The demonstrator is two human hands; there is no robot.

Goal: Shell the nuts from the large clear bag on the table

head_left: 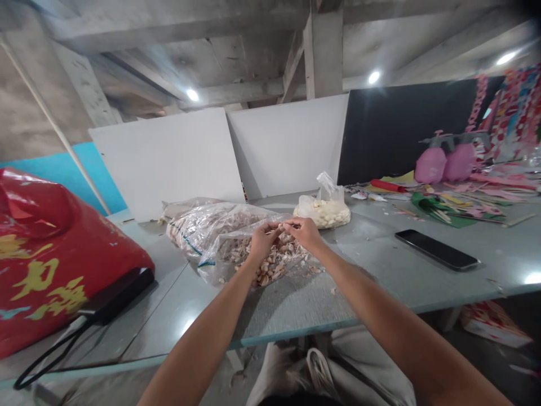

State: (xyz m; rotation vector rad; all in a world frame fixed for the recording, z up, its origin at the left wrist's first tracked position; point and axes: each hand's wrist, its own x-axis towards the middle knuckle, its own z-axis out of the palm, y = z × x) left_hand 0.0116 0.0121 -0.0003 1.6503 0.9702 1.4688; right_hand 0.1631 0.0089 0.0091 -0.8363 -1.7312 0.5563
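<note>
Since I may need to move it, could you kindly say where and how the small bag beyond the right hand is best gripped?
Probably by the gathered top, pinched from above: it stands up over the bulging body of the small bag, clear of the right hand.

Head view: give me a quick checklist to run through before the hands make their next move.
1. Both hands visible: ok. The left hand and right hand meet above the loose pieces.
2. Item between the fingers: cannot tell. Too small and partly covered.
3. Scraps contained: not ok. Some lie on the table, outside the clear bag.
4. Bag of pale pieces within reach: ok, as far as I can judge. It sits just beyond the right hand.
5. Phone clear of the hands: ok. It lies flat, off to the right.
</note>
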